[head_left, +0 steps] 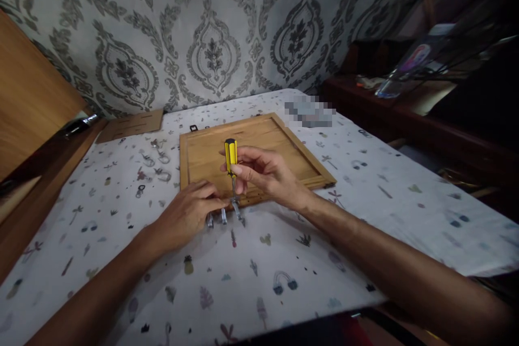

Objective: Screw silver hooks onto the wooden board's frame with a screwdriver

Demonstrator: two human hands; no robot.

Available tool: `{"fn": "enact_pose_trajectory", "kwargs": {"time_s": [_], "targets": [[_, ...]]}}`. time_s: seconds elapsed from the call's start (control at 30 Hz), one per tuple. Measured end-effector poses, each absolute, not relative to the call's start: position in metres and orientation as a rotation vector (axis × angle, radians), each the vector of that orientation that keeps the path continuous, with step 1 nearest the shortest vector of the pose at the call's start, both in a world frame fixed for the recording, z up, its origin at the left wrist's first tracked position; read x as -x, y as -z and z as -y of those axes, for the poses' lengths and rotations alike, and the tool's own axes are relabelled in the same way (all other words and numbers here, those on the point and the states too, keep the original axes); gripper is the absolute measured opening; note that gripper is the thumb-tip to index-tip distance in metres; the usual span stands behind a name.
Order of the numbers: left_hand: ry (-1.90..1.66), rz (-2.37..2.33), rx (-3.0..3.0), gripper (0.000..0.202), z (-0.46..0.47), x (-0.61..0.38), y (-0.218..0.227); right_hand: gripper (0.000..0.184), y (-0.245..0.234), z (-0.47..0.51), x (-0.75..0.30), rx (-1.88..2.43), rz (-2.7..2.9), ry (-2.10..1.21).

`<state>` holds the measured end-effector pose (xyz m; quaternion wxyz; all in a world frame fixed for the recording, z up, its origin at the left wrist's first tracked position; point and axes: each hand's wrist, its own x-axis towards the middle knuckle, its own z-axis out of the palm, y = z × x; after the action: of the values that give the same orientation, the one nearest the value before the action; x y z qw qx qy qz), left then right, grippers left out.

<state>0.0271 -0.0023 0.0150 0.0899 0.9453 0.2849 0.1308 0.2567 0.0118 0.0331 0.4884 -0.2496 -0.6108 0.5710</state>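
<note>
The single view looks forward and down from the person's head, near the table (348, 211) (wide enough to take in both forearms (377, 243)), with the hands (267, 173) around mid-frame and the patterned wall (253, 38) across the upper part.

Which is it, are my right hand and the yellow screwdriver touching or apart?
Touching. The head view shows it plainly: your right hand holds the yellow screwdriver by its handle, the thumb against its lower end.
</note>
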Motion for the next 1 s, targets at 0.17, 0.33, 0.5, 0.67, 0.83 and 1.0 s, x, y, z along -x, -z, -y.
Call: {"fn": "enact_pose_trajectory", "kwargs": {"time_s": [0.17, 0.33, 0.5, 0.67, 0.83, 1.0], "targets": [[-0.369, -0.846, -2.817, 0.036, 0.003, -0.027, -0.015, 0.043, -0.029, -0.011, -0.254, 0.646, 1.403, -1.358], [-0.398, -0.836, -2.835, 0.040, 0.003, -0.028, -0.016, 0.045, -0.030, -0.010, -0.252, 0.630, 1.338, -1.333], [-0.394, -0.837, -2.801, 0.040, 0.003, -0.028, -0.017, 0.037, -0.027, -0.007, -0.254, 0.672, 1.445, -1.308], [-0.413, -0.846, -2.809, 0.034, 0.004, -0.027, -0.016, 0.036, -0.029, 0.000, -0.255, 0.730, 1.442, -1.156], [-0.438, -0.814, -2.823, 0.043, 0.004, -0.029, -0.019, 0.038, -0.039, 0.005, -0.257, 0.737, 1.414, -1.100], [-0.460, -0.812, -2.814, 0.044, 0.005, -0.028, -0.017, 0.038, -0.031, 0.003, -0.257, 0.713, 1.476, -1.168]]}}
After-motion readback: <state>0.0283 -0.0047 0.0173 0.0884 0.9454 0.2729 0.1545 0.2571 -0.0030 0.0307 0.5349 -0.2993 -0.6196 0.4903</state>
